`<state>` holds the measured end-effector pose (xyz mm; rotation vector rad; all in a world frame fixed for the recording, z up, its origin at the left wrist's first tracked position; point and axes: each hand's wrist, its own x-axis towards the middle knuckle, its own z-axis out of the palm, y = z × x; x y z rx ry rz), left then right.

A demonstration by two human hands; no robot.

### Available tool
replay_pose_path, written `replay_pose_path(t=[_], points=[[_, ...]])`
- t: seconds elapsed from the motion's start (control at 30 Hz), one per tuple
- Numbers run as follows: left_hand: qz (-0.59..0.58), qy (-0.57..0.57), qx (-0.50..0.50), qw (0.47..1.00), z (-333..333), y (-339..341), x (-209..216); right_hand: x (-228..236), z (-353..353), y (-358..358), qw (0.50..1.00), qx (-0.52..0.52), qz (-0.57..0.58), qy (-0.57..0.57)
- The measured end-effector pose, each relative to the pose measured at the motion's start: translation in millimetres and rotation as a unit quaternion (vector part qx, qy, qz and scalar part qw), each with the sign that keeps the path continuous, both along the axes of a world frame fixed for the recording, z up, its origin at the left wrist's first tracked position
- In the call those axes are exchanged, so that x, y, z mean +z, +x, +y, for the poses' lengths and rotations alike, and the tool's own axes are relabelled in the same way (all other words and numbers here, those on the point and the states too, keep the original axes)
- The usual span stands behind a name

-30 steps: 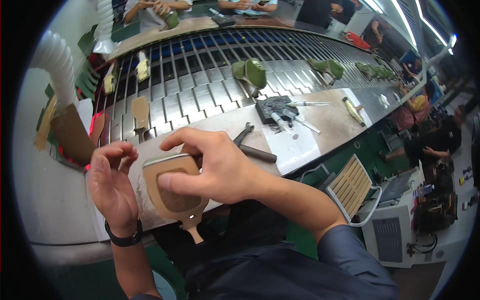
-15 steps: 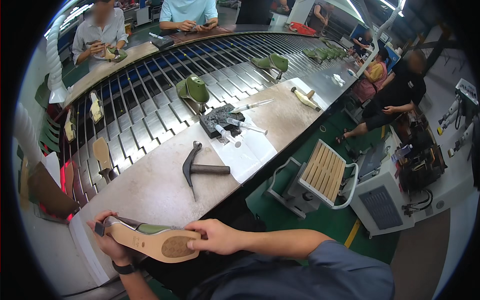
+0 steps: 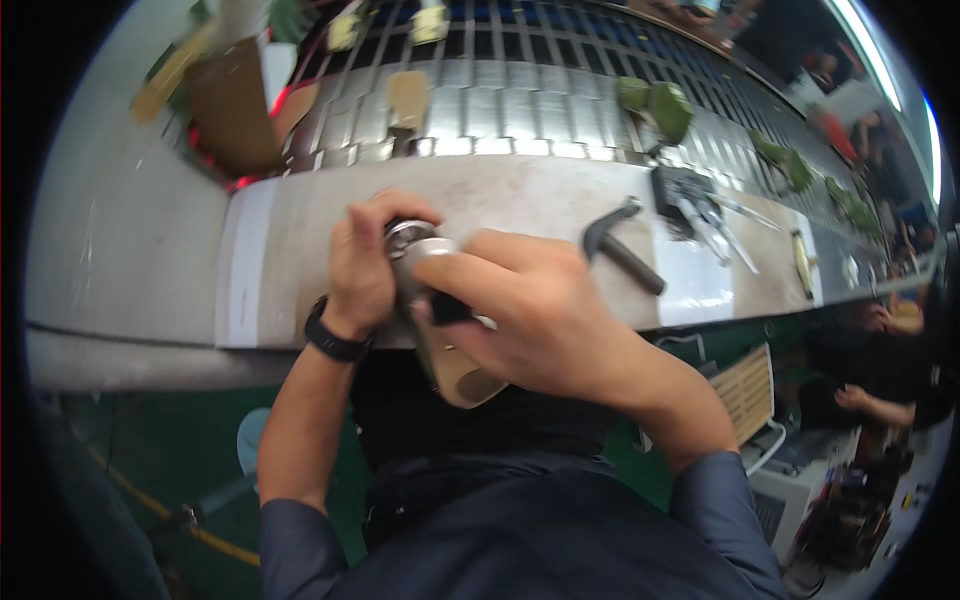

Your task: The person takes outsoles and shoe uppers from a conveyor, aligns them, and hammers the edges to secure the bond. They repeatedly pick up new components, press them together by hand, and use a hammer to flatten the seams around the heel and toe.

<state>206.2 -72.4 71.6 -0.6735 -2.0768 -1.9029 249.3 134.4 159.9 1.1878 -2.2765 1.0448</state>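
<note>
A shoe [image 3: 468, 378] with a tan sole is held low over the near table edge, its toe pointing down toward my lap. My left hand [image 3: 368, 262], with a dark band at the wrist, is closed around the far end, where a shiny silvery part shows. Across the shoe lies my right hand [image 3: 540, 300], fingers bent and pressed against the heel area beside a small black piece [image 3: 450, 308]. Motion blur and the fingers hide the exact grip. Right of my hands, a hammer [image 3: 630, 262] with a dark handle rests on the table.
Past the hammer, a dark block [image 3: 683, 186] and several syringes [image 3: 738, 240] lie near a white sheet [image 3: 690, 285]. Green shoes [image 3: 668, 112] and a tan sole [image 3: 408, 98] sit on the slatted metal conveyor [image 3: 490, 125]. A slatted stool [image 3: 745, 400] stands at right.
My view has swung left and down. The shoe has turned from lying sideways to toe-down toward me, and my right hand has moved from the toe to the heel area.
</note>
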Motion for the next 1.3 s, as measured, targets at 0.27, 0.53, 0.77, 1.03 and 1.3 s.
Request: replay_pose_path(t=[0.27, 0.53, 0.77, 1.03, 1.3], points=[[-0.048, 0.106, -0.036, 0.993, -6.2, 14.3, -10.3, -30.3, -12.2, 12.8, 0.99, -0.011, 0.135, -0.023], [-0.004, 0.088, -0.025, 0.996, -9.8, 10.6, -16.7, -45.2, -30.4, 4.4, 0.986, -0.028, 0.159, -0.04], [-0.012, 0.057, -0.022, 0.998, -15.4, 12.6, -17.1, -52.0, -37.6, -1.5, 0.979, -0.022, 0.195, -0.047], [-0.007, 0.037, -0.007, 0.999, -16.2, 13.4, -12.9, -56.4, -40.4, -1.9, 0.98, -0.023, 0.19, -0.051], [-0.051, 0.023, 0.016, 0.998, -19.6, 0.3, 3.0, -54.8, -47.4, -25.9, 0.98, -0.026, 0.19, -0.061]])
